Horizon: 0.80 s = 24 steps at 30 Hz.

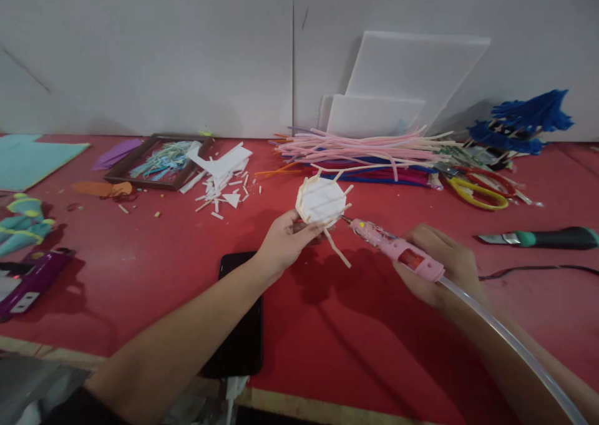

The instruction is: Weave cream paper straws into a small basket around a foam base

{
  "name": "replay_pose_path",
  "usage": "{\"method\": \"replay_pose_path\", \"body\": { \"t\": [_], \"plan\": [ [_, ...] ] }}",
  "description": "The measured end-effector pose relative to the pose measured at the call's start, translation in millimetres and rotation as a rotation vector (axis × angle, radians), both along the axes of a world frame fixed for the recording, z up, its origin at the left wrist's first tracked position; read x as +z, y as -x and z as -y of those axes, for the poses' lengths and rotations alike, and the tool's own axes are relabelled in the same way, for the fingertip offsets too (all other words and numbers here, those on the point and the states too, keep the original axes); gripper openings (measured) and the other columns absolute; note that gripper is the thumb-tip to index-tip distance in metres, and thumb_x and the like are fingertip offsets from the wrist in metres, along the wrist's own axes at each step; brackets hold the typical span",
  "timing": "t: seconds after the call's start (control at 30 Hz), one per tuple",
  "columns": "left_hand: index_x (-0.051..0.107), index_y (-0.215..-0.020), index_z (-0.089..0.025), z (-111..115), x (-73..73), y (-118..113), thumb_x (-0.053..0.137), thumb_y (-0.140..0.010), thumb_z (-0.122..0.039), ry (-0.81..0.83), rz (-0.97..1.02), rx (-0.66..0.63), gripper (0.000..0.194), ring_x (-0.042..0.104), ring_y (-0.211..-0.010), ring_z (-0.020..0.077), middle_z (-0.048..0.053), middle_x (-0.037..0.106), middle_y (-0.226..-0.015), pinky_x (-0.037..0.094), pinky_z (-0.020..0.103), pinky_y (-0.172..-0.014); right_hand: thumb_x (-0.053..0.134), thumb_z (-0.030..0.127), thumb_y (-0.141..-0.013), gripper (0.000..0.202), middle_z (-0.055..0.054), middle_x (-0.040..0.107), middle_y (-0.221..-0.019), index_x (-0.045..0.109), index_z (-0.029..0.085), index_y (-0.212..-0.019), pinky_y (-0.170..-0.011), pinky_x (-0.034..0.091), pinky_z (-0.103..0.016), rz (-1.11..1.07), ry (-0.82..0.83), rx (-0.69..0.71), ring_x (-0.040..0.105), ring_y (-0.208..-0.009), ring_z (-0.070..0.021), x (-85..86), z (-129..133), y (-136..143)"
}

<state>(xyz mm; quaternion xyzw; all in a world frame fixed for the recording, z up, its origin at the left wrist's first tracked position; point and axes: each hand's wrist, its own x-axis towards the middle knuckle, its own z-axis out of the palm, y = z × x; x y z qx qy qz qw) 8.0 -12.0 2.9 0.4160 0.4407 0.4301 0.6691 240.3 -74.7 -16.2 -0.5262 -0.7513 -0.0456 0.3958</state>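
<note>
Between thumb and fingers, my left hand pinches a small white foam piece edged with cream pipe cleaners. Several pipe-cleaner ends stick out around its rim, and one longer end hangs down below. My right hand is wrapped round a pink hot glue gun. A clear glue stick runs out of the gun's rear toward the lower right. The gun's metal tip points left and is at the right edge of the foam piece; whether it touches cannot be made out.
Behind lie a pipe-cleaner bundle, yellow-handled scissors and foam scraps. A utility knife with its blade out lies right, above a black cord. A phone rests under my left forearm; a purple power strip sits left.
</note>
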Motion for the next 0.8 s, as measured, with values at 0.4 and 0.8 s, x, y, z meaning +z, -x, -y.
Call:
{"method": "replay_pose_path", "body": {
  "t": [0.4,0.8],
  "plan": [
    [0.069,-0.093,-0.014,0,-0.8,0,0.082,-0.064,-0.021,-0.012,0.028,-0.009,0.032,0.072,-0.083,0.0186,0.007,0.077,-0.088,0.056,0.033,-0.079,0.055,0.020,-0.079,0.010,-0.003,0.063,-0.076,0.056,0.025,-0.088,-0.056,0.043,-0.027,0.021,0.025,-0.051,0.058,-0.061,-0.0159,-3.4,-3,-6],
    [0.067,-0.092,-0.014,-1,-3.0,1,0.081,-0.066,-0.023,-0.008,0.030,-0.024,0.030,0.072,-0.083,0.0195,0.008,0.076,-0.087,0.056,0.036,-0.081,0.051,0.012,-0.067,0.039,-0.010,0.069,-0.095,0.061,0.022,-0.103,-0.076,0.048,-0.046,0.266,0.056,-0.231,0.064,-0.087,-0.0295,-18.5,-21,-20]
  ]
}}
